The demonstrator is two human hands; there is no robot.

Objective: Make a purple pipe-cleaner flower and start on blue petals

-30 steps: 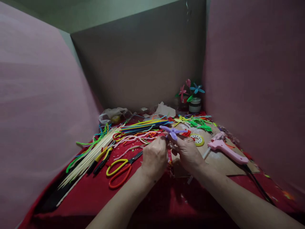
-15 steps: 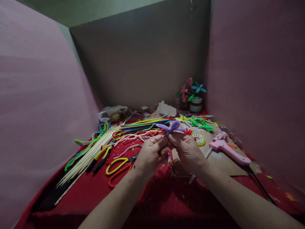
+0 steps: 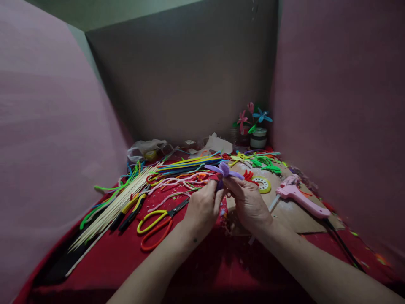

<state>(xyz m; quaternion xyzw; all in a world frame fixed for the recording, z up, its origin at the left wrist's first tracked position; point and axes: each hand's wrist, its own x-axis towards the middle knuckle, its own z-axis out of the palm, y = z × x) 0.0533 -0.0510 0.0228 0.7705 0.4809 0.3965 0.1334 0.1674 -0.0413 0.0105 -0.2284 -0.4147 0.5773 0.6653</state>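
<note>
Between my two hands is a purple pipe-cleaner flower (image 3: 225, 169) with its petals spread above my fingers. My left hand (image 3: 204, 206) is closed on its lower part, thumb and fingers pinched together. My right hand (image 3: 249, 202) pinches the flower from the other side, just under the petals. The fingers hide most of the flower's base. Left of my left hand lie scissors (image 3: 155, 226) with one yellow and one red handle. A yellow ring-shaped container (image 3: 262, 185) sits just beyond my right hand.
A pink glue gun (image 3: 302, 198) rests on a cardboard sheet (image 3: 284, 223) at the right, its cord trailing forward. Bamboo sticks (image 3: 110, 207), pliers (image 3: 131, 211) and loose pipe cleaners (image 3: 177, 179) cover the left. Finished flowers (image 3: 261, 116) stand in a jar (image 3: 258, 138) behind.
My left hand has turned, its back now more toward me, and the purple flower has tilted so its petals spread flatter. The view has shifted slightly.
</note>
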